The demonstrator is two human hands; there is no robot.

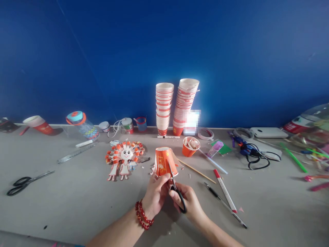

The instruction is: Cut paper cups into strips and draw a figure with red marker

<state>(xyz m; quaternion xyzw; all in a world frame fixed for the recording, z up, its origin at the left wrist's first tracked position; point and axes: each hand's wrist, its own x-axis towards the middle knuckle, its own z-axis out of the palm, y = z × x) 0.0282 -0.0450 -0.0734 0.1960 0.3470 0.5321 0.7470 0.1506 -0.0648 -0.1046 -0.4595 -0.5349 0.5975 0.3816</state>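
Observation:
An orange paper cup is held in my left hand, rim toward me, with the thumb pressed on its lower edge. My right hand grips black-handled scissors, and their blades lie along the right side of the cup. Part of the cup wall there appears cut and stands away from the rest. Left of the cup lies a paper-cup doll with a drawn smiling face, orange curls and small paper figures below it. To the right stands an orange cup with paper scraps inside.
Two tall stacks of paper cups stand by the blue wall. A red marker, a black pen and a wooden stick lie on the right. Another pair of scissors and a ruler lie left. A glue gun trails its cable.

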